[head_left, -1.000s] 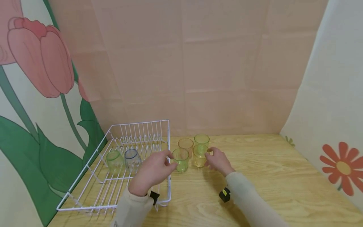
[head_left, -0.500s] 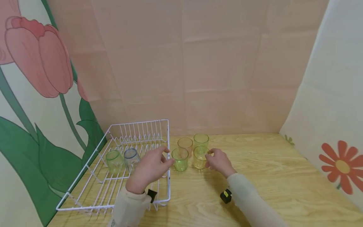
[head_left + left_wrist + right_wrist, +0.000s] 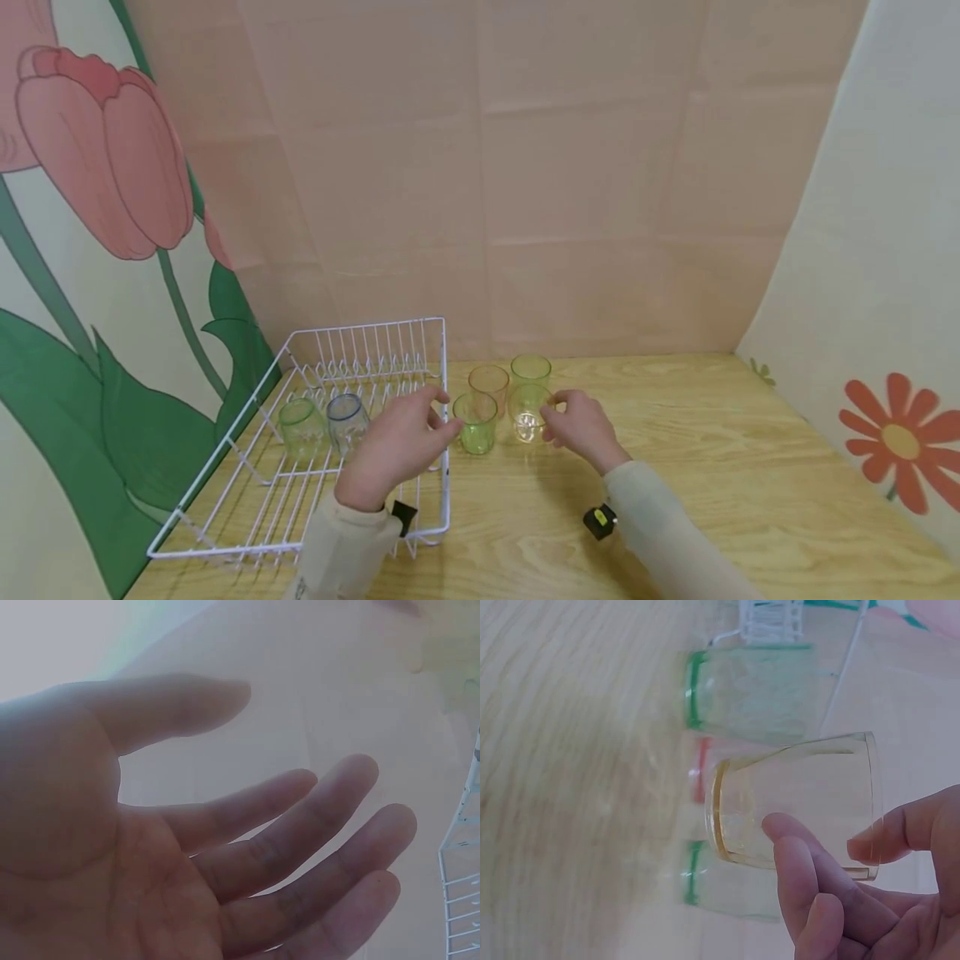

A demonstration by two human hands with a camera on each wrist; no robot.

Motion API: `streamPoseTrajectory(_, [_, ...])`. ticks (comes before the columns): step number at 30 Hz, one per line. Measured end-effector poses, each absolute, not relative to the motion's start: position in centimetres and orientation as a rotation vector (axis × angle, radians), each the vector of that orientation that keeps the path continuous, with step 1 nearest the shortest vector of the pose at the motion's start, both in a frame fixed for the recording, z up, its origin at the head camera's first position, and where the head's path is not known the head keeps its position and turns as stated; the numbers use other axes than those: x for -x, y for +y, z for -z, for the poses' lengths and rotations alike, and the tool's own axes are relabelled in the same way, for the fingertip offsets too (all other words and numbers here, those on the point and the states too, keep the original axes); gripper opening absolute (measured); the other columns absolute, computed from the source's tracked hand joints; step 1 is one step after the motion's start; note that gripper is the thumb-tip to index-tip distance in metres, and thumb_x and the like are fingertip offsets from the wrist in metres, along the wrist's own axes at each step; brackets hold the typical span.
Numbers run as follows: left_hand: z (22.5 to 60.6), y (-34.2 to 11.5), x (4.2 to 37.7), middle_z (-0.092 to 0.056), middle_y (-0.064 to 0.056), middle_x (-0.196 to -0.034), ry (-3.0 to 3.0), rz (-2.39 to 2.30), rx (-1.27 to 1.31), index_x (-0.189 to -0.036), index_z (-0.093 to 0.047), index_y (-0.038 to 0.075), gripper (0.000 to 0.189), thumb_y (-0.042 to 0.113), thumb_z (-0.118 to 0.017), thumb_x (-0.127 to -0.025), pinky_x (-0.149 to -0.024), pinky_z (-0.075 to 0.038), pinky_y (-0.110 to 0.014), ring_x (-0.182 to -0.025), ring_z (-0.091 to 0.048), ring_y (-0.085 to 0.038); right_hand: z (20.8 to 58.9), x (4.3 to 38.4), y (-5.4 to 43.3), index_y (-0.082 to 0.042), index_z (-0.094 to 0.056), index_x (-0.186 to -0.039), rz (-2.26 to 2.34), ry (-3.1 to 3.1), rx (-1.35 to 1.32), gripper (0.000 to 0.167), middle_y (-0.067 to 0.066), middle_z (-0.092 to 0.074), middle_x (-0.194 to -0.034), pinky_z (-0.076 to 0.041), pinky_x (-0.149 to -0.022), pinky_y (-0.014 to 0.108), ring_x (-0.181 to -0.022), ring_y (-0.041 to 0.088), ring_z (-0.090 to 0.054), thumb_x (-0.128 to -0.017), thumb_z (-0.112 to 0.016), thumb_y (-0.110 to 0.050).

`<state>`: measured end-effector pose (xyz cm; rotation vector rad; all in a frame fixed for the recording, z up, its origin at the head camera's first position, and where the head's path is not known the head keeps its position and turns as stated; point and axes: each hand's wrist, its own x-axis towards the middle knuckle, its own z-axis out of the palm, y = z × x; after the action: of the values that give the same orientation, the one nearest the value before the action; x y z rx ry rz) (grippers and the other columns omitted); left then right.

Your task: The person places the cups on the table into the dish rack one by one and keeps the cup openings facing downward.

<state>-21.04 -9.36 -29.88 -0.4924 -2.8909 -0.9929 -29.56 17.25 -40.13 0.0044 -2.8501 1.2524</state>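
My right hand [image 3: 583, 425] pinches the rim of a clear yellow drinking glass [image 3: 802, 799] between thumb and fingers. In the right wrist view that glass leans slightly, its base near the wooden tabletop. My left hand [image 3: 399, 446] holds nothing; its fingers are loosely spread in the left wrist view. It hovers over the right side of the white wire dish rack [image 3: 448, 500], fingertips beside an upright green glass [image 3: 477, 433]. Behind stand a glass with a reddish rim [image 3: 487, 380] and another green glass [image 3: 531, 368].
Inside the rack, a green-rimmed glass [image 3: 302, 429] and a blue-rimmed glass [image 3: 347, 421] stand side by side on the left. Wood-grain tabletop [image 3: 697, 467] extends to the right. A pinkish cloth wall [image 3: 585, 208] closes off the back.
My left hand has drawn slightly left, away from the green glass. The yellow glass has shifted slightly in my right hand's pinch, and its base now shows bright.
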Motion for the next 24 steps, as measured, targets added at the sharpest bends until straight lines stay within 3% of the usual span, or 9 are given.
streamPoseTrajectory(9, [30.5,-8.5,21.0,-0.072,-0.002,-0.093,-2.889,0.953,0.496,-0.141,-0.052,0.005,0.053,0.032,-0.064,-0.097,-0.070,-0.053,-0.038,-0.075,-0.064,-0.012,37.8,27.2,15.8,-0.001,-0.060,-0.133,-1.240,-2.821,-0.055,0.047,0.003,-0.073,-0.072,-0.051,-0.052,0.032,-0.063,0.019,-0.068,-0.092,-0.054,-0.023])
streamPoseTrajectory(15, [30.9,-8.1,21.3,-0.073,-0.003,-0.094,-2.895,0.952,0.544,-0.143,-0.050,0.004,0.053,0.036,-0.057,-0.101,-0.070,-0.054,-0.037,-0.072,-0.064,-0.011,36.0,25.3,14.6,-0.003,-0.062,-0.130,-1.254,-2.776,-0.152,0.044,0.000,-0.071,-0.068,-0.051,-0.052,0.032,-0.058,0.014,-0.066,-0.090,-0.055,-0.019])
streamPoseTrajectory(24, [31.2,-7.9,21.4,-0.074,-0.008,-0.100,-2.888,0.994,0.602,-0.142,-0.051,0.004,0.050,0.035,-0.053,-0.103,-0.077,-0.055,-0.042,-0.083,-0.069,-0.018,34.3,22.7,12.9,-0.004,-0.064,-0.127,-1.300,-2.763,-0.275,0.039,0.001,-0.070,-0.067,-0.053,-0.051,0.031,-0.056,0.014,-0.065,-0.090,-0.057,-0.015])
